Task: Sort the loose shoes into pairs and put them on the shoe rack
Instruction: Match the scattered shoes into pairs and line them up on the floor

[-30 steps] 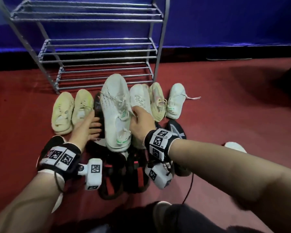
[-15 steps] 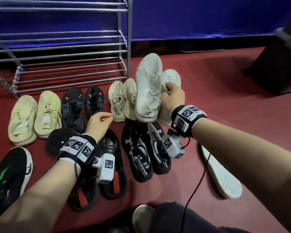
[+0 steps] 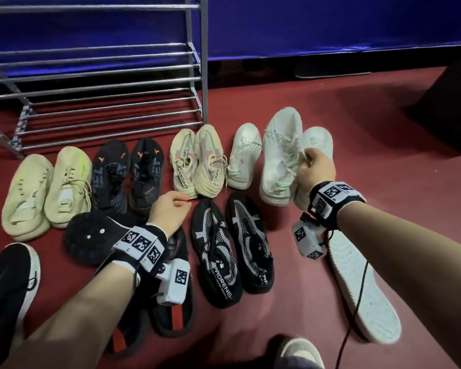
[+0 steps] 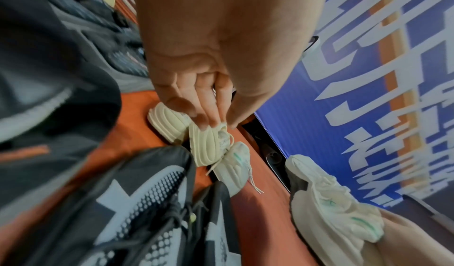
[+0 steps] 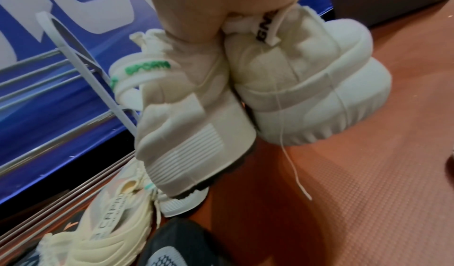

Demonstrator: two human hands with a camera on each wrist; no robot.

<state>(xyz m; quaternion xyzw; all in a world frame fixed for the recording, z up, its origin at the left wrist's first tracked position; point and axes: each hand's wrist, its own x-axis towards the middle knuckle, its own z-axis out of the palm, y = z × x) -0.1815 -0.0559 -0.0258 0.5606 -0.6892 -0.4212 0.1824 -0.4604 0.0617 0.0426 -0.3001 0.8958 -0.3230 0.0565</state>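
My right hand (image 3: pixel 313 169) grips two white shoes by their collars, lifted above the red floor right of the rack. One is a knit shoe with a green heel tab (image 3: pixel 280 155) (image 5: pixel 191 119). The other is a chunky-soled white shoe (image 3: pixel 318 141) (image 5: pixel 307 87). A matching white shoe with a green tab (image 3: pixel 244 155) lies on the floor to their left. My left hand (image 3: pixel 173 209) (image 4: pixel 216 115) hovers with loosely bent fingers, holding nothing, just behind the heels of the beige pair (image 3: pixel 197 161). The metal shoe rack (image 3: pixel 117 81) stands at the back left with bare shelves.
In front of the rack lie a pale yellow pair (image 3: pixel 45 187) and a dark pair with orange marks (image 3: pixel 128 171). Nearer me are a black-and-white pair (image 3: pixel 232 249), black shoes with red insoles (image 3: pixel 171 315), a black-and-green shoe (image 3: pixel 6 283) and a white shoe sole-up (image 3: pixel 362 288). A blue banner (image 3: pixel 330 27) backs the floor.
My right hand has carried the two white shoes out of the row and off to the right. My left hand has drawn back from the yellow shoes to the beige pair's heels.
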